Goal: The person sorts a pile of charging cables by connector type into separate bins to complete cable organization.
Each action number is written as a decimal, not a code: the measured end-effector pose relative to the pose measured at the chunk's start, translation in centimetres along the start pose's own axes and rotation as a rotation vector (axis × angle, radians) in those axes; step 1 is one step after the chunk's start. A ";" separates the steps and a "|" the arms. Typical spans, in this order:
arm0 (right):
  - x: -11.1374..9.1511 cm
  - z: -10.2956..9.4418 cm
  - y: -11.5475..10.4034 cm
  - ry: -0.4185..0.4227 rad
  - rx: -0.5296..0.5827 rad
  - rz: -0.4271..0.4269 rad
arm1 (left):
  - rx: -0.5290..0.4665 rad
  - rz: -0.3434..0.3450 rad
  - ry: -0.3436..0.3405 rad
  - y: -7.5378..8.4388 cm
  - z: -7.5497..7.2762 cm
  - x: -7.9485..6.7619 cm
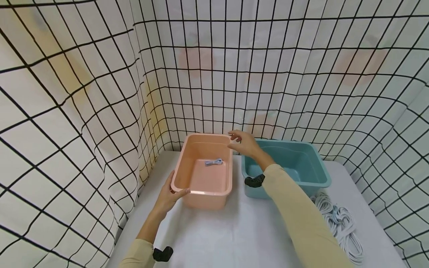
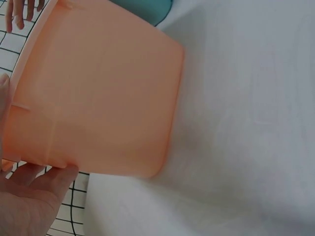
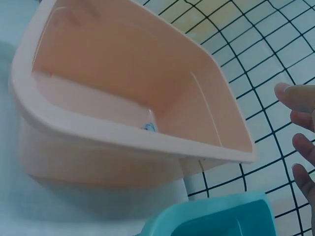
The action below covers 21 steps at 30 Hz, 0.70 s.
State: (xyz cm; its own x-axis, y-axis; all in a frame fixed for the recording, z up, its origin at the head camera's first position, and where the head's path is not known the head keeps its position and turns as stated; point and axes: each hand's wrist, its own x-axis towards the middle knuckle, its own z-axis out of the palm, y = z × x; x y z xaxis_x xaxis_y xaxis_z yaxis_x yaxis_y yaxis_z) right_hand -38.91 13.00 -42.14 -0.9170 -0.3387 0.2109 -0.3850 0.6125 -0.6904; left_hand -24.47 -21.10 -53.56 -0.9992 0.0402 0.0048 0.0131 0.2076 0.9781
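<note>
A peach plastic bin point(image 1: 204, 201) stands on the white table, with a small tied bundle of pale blue-white cord point(image 1: 213, 162) lying on its floor. My left hand point(image 1: 166, 198) holds the bin's near left corner, thumb over the rim and fingers against the outer side. In the left wrist view, those fingers point(image 2: 51, 184) show against the peach wall. By the bin's far right corner, my right hand point(image 1: 244, 143) is raised with loosely bent fingers and nothing in them. The right wrist view has its fingers point(image 3: 300, 98) apart from the bin's rim.
A teal bin point(image 1: 303, 158) stands just to the right, under my right forearm. Several coiled white cords point(image 1: 342, 223) lie on the table point(image 1: 214, 238) at the right. Black netting point(image 1: 214, 89) over white sheeting encloses the back and both sides.
</note>
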 end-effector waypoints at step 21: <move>-3.6 -2.3 1.4 0.012 -0.079 -0.126 | 0.007 -0.024 -0.004 0.1 0.2 0.2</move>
State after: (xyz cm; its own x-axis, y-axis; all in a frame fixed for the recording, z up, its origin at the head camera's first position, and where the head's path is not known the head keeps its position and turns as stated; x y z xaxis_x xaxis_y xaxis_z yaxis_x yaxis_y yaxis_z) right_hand -36.40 16.72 -42.27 -0.8621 -0.4079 0.3007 -0.5033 0.6202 -0.6017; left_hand -24.62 -20.89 -53.50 -0.9991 0.0390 -0.0193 -0.0104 0.2157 0.9764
